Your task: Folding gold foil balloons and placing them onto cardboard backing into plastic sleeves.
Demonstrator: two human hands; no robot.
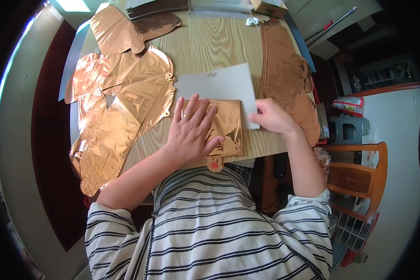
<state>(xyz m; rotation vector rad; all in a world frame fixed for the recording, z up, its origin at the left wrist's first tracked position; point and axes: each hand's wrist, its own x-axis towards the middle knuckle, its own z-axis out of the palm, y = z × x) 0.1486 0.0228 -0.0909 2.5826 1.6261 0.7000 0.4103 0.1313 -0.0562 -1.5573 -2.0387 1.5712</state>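
My left hand (pixel 191 130) lies flat, fingers spread, pressing on a folded copper foil balloon (pixel 229 126) at the near edge of the wooden table (pixel 210 42). A ring sits on one finger. My right hand (pixel 271 116) pinches the right edge of a grey-white sheet of card (pixel 217 84) that lies partly over the folded balloon's far side. A small round tab (pixel 214 164) of the balloon hangs over the table edge toward me.
Several flattened copper foil balloons (pixel 121 107) cover the table's left half, another one (pixel 287 74) runs along the right side. A cardboard box (pixel 268 7) stands at the far edge. A wooden chair (pixel 359 177) and a grey stool (pixel 347 129) are to the right.
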